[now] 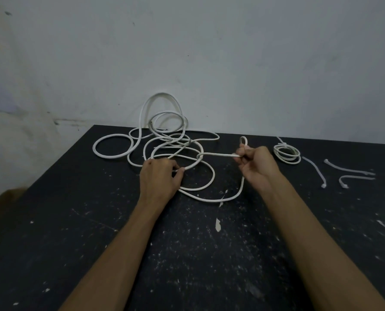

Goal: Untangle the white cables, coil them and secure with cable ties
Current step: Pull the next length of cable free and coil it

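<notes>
Here the left hand [160, 173] pins a loop of the white cable [188, 169] to the table [52, 221], seemingly to anchor it, while the right hand [253, 163] pinches a strand, drawing it taut. Beyond lies the tangle [164, 133]; a tied coil [286, 153] sits right.

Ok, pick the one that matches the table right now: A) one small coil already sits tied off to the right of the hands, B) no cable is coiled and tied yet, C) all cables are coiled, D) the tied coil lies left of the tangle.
A: a small tied coil lies right of the right hand, while the tangle stays loose.
</notes>
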